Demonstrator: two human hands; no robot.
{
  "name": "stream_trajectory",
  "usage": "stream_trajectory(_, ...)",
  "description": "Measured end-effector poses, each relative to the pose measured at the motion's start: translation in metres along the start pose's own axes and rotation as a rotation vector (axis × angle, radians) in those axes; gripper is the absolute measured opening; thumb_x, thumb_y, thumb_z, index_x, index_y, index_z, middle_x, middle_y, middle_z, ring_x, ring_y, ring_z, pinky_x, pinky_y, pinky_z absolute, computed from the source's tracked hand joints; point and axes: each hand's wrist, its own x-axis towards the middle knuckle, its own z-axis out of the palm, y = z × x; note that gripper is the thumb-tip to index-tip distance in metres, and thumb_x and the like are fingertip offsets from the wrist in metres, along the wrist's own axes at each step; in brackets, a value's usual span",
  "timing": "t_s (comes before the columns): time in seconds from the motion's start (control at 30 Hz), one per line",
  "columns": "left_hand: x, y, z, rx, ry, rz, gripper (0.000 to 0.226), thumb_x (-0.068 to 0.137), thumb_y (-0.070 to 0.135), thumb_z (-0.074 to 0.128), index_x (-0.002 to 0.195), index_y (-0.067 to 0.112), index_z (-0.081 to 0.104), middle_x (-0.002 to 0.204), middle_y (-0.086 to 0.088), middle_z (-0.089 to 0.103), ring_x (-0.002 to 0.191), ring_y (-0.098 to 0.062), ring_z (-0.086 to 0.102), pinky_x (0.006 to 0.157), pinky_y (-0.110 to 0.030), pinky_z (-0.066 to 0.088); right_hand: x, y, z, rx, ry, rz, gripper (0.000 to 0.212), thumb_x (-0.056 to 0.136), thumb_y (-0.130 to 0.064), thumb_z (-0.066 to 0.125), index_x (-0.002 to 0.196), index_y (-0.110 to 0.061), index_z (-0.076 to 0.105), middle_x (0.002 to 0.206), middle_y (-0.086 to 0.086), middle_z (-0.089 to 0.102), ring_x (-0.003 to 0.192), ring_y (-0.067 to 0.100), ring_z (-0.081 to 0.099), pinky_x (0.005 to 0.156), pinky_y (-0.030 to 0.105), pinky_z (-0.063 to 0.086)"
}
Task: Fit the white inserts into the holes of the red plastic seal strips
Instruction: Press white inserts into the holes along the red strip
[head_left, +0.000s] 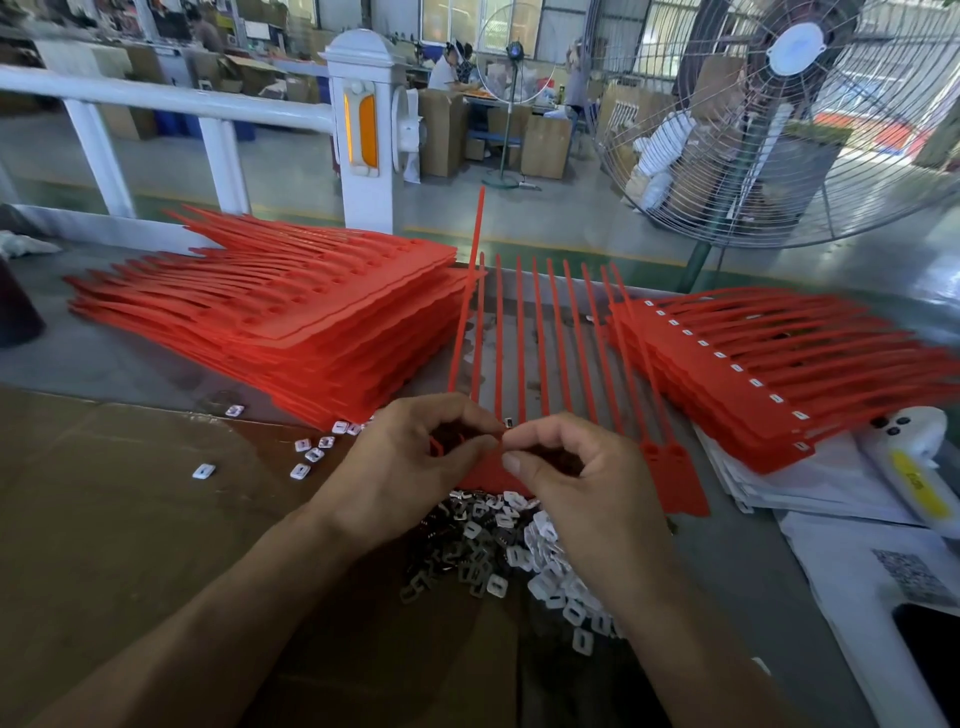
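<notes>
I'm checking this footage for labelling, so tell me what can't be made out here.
- Head view: the held red strip sheet's holes, hidden behind both hands.
- Left hand's grip: fingertips curl out of sight.
- Insert at the right hand's fingertips: too small to tell if seated.
- Right stack: cut off by frame edge.

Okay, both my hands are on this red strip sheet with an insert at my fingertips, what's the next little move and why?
Probably press the white insert down into its hole. It sits pinched between the left hand and right hand at the head end of the red seal strip sheet, and does not look seated yet. The finished stack on the right shows inserts sitting in their holes.
</notes>
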Motion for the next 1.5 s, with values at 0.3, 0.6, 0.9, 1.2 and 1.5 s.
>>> stream_trajectory(0.3, -0.003, 0.001, 0.009, 0.131, 0.077, 0.204, 0.02, 0.087, 0.019, 0.079, 0.101, 0.03, 0.071, 0.092, 0.011, 0.067, 0.076, -0.014, 0.064, 0.063, -0.013, 0.045, 0.003, 0.001, -0.002, 0.181, 0.078, 0.058, 0.02, 0.09, -0.016, 0.078, 0.088, -0.035, 0.077, 0.082, -0.008, 0.075, 0.077, 0.005, 0.071, 0.068, 0.019, 0.056)
stream_trajectory(0.6, -0.005, 0.005, 0.006, 0.303, 0.073, 0.315, 0.019, 0.09, 0.027, 0.075, 0.109, 0.022, 0.072, 0.103, 0.012, 0.065, 0.086, -0.011, 0.067, 0.071, -0.032, 0.056, 0.002, 0.0, 0.0, 0.207, 0.068, 0.029, 0.024, 0.091, -0.013, 0.076, 0.093, -0.036, 0.075, 0.082, -0.012, 0.075, 0.075, 0.0, 0.07, 0.065, 0.013, 0.053)
stream_trajectory(0.9, 0.003, -0.011, -0.009, 0.405, 0.239, 0.08, 0.012, 0.088, 0.031, 0.075, 0.1, 0.03, 0.074, 0.096, 0.016, 0.062, 0.082, -0.003, 0.06, 0.073, -0.035, 0.054, 0.002, 0.001, -0.001, -0.433, 0.046, -0.09, 0.022, 0.098, -0.033, 0.067, 0.119, -0.03, 0.073, 0.112, -0.021, 0.071, 0.105, -0.007, 0.062, 0.087, 0.008, 0.045)
stream_trajectory(1.2, 0.006, -0.027, -0.009, 0.536, 0.235, -0.144, 0.014, 0.091, 0.031, 0.072, 0.104, 0.034, 0.075, 0.097, 0.016, 0.064, 0.091, -0.009, 0.062, 0.082, -0.037, 0.053, 0.003, 0.011, 0.002, -0.65, -0.08, -0.145, 0.028, 0.097, -0.044, 0.065, 0.118, -0.027, 0.074, 0.116, -0.017, 0.069, 0.106, 0.001, 0.056, 0.088, 0.019, 0.04)
stream_trajectory(1.5, 0.009, -0.032, -0.006, 0.468, 0.228, -0.214, 0.013, 0.091, 0.03, 0.072, 0.102, 0.035, 0.075, 0.098, 0.019, 0.072, 0.092, -0.003, 0.065, 0.083, -0.035, 0.055, 0.002, 0.01, 0.001, -0.686, -0.096, -0.133, 0.032, 0.097, -0.047, 0.064, 0.119, -0.025, 0.073, 0.116, -0.014, 0.069, 0.107, 0.005, 0.059, 0.096, 0.03, 0.049)
